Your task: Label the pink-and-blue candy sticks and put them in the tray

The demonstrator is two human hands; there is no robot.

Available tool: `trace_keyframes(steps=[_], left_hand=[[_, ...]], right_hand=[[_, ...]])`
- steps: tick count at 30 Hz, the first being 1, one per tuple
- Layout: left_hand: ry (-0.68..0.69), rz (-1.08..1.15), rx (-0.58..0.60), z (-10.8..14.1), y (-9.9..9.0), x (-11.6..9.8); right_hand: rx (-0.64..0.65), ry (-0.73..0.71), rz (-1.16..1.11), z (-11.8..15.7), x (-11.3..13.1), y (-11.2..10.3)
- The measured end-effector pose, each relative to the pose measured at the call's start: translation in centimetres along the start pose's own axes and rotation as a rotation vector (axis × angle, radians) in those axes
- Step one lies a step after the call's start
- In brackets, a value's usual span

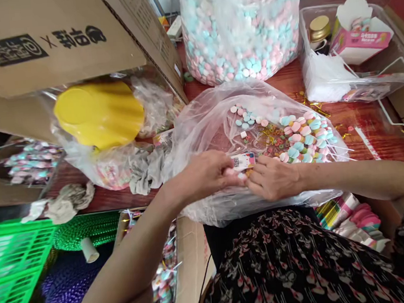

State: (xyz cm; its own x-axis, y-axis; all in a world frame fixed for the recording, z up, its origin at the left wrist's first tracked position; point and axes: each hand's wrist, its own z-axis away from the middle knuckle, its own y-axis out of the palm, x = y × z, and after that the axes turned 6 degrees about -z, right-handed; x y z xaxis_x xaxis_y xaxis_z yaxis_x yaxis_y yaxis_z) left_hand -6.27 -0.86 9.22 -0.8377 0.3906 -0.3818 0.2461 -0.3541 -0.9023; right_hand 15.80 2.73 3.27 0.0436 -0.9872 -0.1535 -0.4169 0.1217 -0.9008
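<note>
Left hand point(207, 172) and right hand point(277, 178) meet above the near part of a spread clear bag point(198, 126); left thumb and fingers are clamped on a printed card point(244, 161), while the right fingers curl in at its other end, and whether they grip it I cannot tell. Below stretches a reddish-brown table point(393, 127). A large cardboard box point(67, 31) stands to the left, and a bulging bag of pastel candies point(241, 35) sits beyond the hands. Right of that is a clear tray point(376, 82) with an open pink box point(358, 41) in it. A yellow tub point(99, 113) rests beside the cardboard box. Pink and blue candies point(306, 135) lie heaped on the spread bag, just beyond the right wrist; the card is left of this heap.
</note>
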Motion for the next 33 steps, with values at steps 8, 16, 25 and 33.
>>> trace_keyframes(steps=[8,16,25,33], left_hand=[[0.099,0.07,-0.482,1.3,7.1,-3.4],[-0.109,1.065,-0.779,-1.4,7.9,0.8],[-0.201,1.625,-0.464,1.0,7.4,-1.0],[-0.431,0.794,-0.419,6.3,7.7,0.1]], right_hand=[[-0.126,0.614,-0.299,-1.4,-5.6,0.4],[-0.127,0.655,-1.043,-2.3,-0.8,-0.2],[-0.379,0.148,-0.023,-3.0,-2.6,1.9],[0.114,0.353,-0.618,-8.3,-2.0,2.6]])
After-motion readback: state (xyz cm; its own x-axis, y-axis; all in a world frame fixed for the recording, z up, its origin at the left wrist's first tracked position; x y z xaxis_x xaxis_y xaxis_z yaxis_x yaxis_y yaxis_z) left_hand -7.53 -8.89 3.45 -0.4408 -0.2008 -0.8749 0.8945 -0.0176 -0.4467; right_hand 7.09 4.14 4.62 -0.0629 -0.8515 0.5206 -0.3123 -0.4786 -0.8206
